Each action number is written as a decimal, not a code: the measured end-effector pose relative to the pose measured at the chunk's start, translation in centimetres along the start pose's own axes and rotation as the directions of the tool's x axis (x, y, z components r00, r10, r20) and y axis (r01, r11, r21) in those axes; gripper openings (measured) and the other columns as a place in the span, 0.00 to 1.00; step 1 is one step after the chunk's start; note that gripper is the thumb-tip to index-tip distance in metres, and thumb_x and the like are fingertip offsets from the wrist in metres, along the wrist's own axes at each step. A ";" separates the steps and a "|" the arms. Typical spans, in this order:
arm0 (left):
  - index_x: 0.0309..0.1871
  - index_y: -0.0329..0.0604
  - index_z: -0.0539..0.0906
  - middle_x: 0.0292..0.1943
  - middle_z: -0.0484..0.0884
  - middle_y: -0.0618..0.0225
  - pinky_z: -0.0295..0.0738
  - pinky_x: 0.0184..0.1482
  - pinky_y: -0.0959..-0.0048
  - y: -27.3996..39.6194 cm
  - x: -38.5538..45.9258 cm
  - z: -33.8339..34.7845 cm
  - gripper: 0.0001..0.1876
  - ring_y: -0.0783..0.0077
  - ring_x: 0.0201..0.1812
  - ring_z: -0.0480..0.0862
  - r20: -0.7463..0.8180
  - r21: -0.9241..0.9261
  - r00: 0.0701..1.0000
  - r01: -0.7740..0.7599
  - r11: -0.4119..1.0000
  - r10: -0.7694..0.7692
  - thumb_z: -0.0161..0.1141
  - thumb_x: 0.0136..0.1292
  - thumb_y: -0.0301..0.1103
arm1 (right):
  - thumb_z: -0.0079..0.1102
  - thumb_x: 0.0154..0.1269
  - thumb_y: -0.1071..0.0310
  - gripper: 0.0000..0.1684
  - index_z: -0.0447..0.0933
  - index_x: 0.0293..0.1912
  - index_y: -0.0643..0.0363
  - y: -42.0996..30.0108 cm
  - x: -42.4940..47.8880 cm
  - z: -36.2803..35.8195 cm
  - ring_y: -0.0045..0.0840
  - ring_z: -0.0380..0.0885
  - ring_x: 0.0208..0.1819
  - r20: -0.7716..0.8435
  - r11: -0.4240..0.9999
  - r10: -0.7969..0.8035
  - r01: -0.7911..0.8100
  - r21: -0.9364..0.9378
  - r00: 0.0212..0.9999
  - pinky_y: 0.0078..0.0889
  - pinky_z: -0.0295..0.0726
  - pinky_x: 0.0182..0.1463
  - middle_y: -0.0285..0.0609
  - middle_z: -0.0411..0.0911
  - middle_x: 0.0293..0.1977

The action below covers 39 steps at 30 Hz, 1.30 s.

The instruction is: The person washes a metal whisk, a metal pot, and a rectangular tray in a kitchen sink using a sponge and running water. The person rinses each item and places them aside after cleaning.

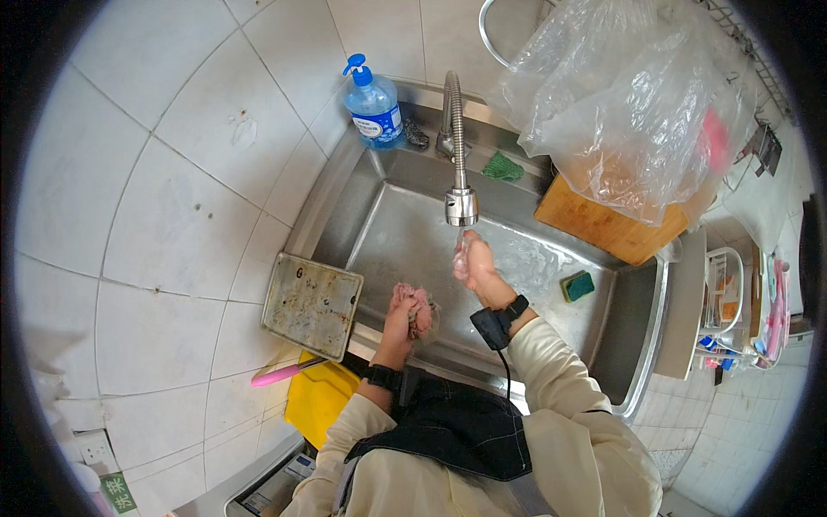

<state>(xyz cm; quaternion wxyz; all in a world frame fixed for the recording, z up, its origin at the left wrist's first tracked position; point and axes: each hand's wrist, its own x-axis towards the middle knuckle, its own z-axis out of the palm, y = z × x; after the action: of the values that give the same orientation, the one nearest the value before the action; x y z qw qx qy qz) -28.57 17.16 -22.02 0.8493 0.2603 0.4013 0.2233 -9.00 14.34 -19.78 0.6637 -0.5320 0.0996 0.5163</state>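
Observation:
My left hand [402, 320] is closed around a wet pink cloth [420, 307], held over the near left part of the stainless steel sink [400, 226]. Beneath the metal spout of the flexible-neck faucet [461, 207], my right hand [477, 260] is wet, its fingers partly curled; water runs onto it and no object can be made out in it. A green and yellow sponge [577, 285] lies on the sink floor to the right of that hand. Both wrists wear black bands.
A stained metal tray [312, 305] rests at the sink's left edge, above a yellow container [320, 394] and a pink handle [276, 375]. Behind stand a blue soap bottle [375, 106] and a green scrubbing cloth [502, 167]. A wooden cutting board [607, 220] and plastic bags [633, 110] occupy the right back.

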 end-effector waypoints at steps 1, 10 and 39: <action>0.58 0.39 0.63 0.51 0.71 0.64 0.70 0.51 0.71 0.1 -0.1 0.1 0.22 0.69 0.50 0.74 -0.005 0.000 1.000 -0.003 1.000 0.003 0.48 0.59 0.27 | 0.42 0.61 0.53 0.16 0.64 0.27 0.55 0.0 0.2 -0.1 0.20 0.58 0.10 0.018 1.000 0.026 -0.026 0.011 0.999 0.26 0.54 0.10 0.33 0.59 0.13; 0.55 0.39 0.65 0.47 0.73 0.63 0.72 0.49 0.71 1.5 -1.6 1.4 0.19 0.69 0.47 0.76 0.032 -0.037 0.999 -0.003 0.999 0.004 0.48 0.58 0.27 | 0.30 0.66 0.46 0.25 0.68 0.39 0.56 -0.8 -1.0 1.1 0.30 0.68 0.24 0.408 0.926 0.109 -0.241 0.289 0.906 0.39 0.71 0.31 0.42 0.70 0.26; 0.59 0.43 0.62 0.52 0.71 0.68 0.68 0.52 0.75 1.1 -1.1 0.6 0.22 0.74 0.51 0.73 0.061 0.021 0.997 0.042 0.999 -0.043 0.48 0.60 0.29 | 0.47 0.63 0.60 0.09 0.64 0.31 0.53 -0.3 -1.2 1.2 0.16 0.60 0.16 0.408 0.970 -0.008 -0.092 0.226 0.913 0.21 0.57 0.14 0.34 0.66 0.23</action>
<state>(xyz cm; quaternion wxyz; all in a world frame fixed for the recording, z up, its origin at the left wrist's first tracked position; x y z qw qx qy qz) -28.95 17.15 -20.40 0.8633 0.2668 0.3825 0.1930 -9.82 14.64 -18.25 0.7180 -0.3267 0.0330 0.6138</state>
